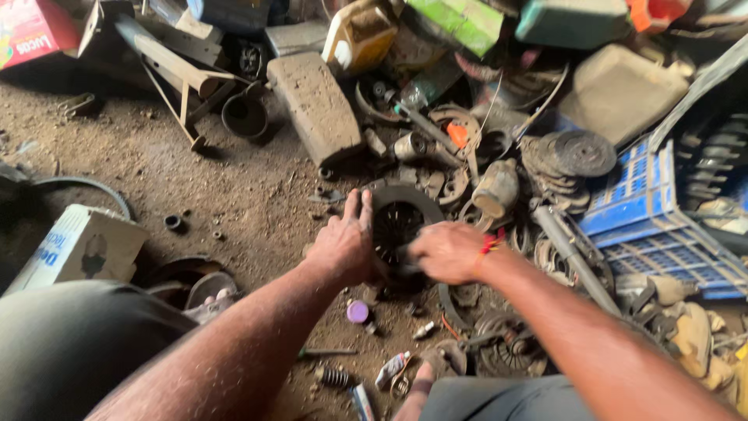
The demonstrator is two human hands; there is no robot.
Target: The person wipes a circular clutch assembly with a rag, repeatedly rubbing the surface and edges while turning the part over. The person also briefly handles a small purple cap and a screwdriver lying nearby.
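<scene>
A dark round clutch plate [399,218] lies on the dirt floor in the middle of the view. My left hand [343,242] rests on its left rim, fingers spread. My right hand [446,251] is blurred and closed over the plate's lower right part; a red thread is tied at that wrist. Whether it grips a tool or the plate itself is unclear. A small purple cap [358,312] lies just below my hands.
Scrap surrounds the plate: a stack of clutch discs [573,156], a blue plastic crate [647,210], a concrete block [315,105], a steel tube [573,257], a cardboard box [78,245], a spring [335,378] and several small parts near my knees.
</scene>
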